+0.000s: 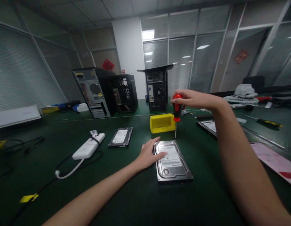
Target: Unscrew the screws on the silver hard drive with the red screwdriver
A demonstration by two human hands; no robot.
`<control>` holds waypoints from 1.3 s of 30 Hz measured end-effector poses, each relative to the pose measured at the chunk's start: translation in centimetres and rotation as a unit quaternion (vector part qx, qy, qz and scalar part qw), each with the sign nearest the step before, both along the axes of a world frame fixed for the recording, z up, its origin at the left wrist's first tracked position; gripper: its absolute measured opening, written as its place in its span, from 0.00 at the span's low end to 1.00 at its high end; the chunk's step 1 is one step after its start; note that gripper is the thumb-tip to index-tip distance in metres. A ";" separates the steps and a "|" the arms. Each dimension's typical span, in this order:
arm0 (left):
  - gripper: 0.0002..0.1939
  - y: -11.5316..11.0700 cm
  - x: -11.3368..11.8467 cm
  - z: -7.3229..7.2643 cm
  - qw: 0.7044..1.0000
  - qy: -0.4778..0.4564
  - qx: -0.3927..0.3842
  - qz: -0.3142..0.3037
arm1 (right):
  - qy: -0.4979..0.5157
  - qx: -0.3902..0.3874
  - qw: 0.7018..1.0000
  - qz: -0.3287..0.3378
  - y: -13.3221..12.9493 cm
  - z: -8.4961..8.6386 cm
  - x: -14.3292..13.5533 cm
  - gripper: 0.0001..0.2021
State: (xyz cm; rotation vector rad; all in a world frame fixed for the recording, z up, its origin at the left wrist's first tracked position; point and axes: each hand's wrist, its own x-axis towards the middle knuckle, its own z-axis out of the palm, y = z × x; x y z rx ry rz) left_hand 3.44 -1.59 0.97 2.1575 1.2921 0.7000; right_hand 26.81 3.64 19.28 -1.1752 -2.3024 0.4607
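Hard drive [173, 161] before plastic bin [162, 129]

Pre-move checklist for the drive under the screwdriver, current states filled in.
1. Hard drive flat, label up on the green tabletop: ok.
2. Drive steadied: ok. Left hand is at its left edge, thumb over the top.
3. Screwdriver gripped: ok. Right hand holds the red-and-black handle.
4. Shaft near upright: ok.
5. Tip seated in a screw: cannot tell. It is at the drive's far edge, but the contact is too small to make out.
6. Shaft clear of the yellow plastic box: cannot tell. The box's right end is close by; any gap isn't readable from this view.
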 end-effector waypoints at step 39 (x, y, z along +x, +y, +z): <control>0.41 -1.0 0.7 0.5 0.997 -0.009 -0.037 0.061 | 0.036 -0.001 0.999 -0.034 -0.9 0.4 1.2 0.16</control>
